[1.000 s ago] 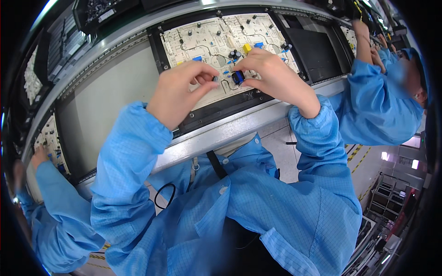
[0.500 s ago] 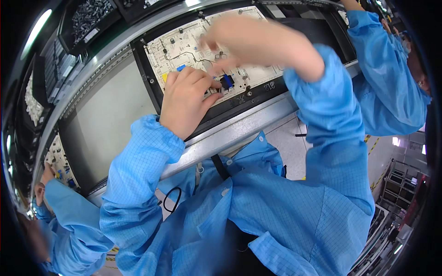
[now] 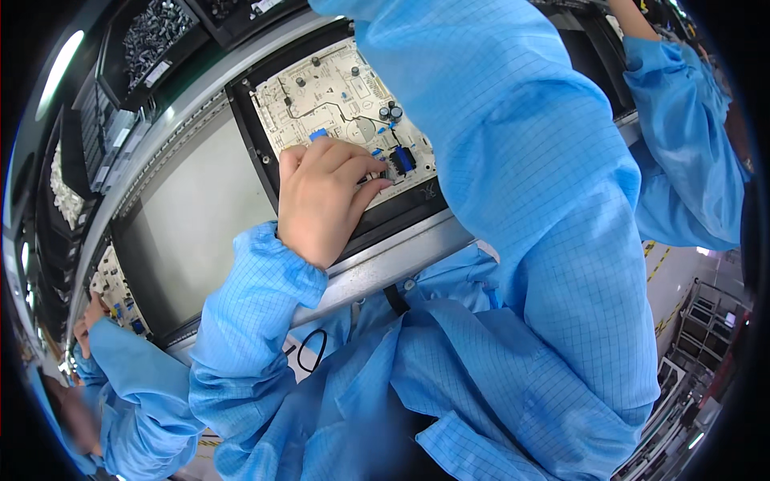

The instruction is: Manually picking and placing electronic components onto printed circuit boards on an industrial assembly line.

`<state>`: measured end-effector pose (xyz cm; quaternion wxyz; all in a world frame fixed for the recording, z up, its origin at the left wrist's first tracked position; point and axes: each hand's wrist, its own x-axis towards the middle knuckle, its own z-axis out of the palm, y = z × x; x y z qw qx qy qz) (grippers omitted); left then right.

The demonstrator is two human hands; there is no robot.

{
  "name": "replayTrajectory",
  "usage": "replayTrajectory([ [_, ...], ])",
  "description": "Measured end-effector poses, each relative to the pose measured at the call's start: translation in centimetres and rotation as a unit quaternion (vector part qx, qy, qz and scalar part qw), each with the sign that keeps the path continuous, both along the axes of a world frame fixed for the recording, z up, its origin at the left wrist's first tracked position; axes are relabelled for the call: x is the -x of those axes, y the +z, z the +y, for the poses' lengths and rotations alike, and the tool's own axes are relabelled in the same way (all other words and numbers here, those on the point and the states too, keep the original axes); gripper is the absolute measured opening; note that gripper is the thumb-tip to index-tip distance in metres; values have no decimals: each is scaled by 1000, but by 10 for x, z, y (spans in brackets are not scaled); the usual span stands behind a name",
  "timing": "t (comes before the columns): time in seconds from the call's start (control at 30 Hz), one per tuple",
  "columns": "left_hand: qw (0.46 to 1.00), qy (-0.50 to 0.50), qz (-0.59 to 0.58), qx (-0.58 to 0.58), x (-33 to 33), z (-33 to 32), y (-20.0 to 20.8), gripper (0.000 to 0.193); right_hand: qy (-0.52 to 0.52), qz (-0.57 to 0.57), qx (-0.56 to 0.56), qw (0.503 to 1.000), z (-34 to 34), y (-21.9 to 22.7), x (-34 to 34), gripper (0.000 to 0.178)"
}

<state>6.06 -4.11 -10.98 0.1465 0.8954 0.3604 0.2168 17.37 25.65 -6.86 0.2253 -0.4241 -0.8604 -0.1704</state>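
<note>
A pale circuit board point(image 3: 325, 92) covered with small components sits in a black frame point(image 3: 261, 148) in front of me. My left hand point(image 3: 321, 196) rests over its near edge, thumb and fingertips drawn together in a pinch. Whatever lies between them is mostly hidden. Just right of those fingertips stands a blue and black component point(image 3: 403, 159), and a small blue part point(image 3: 319, 134) shows above the knuckles. My right arm point(image 3: 513, 120) stretches up across the board's right side and past the top edge, so my right hand is out of sight.
Beyond the rail, a black bin of dark small parts point(image 3: 156, 40) and another of white parts point(image 3: 64, 188) stand at the left. A metal rail point(image 3: 401, 256) runs along the near side. Blue-sleeved co-workers are at left point(image 3: 144, 369) and right point(image 3: 686, 136).
My right hand, blurred above the board before, has gone up out of view, its sleeve now covering the board's right part. My left hand stays at nearly the same place.
</note>
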Motion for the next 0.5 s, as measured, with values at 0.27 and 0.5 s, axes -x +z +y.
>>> replayTrajectory([
  [0.27,1000,7,15,-8,-1,5,2,12,12,60,-74,995,21,-16,-3,14],
  [0.5,1000,8,22,-9,-11,-1,1,12,-31,125,-83,988,6,-15,-7,13],
])
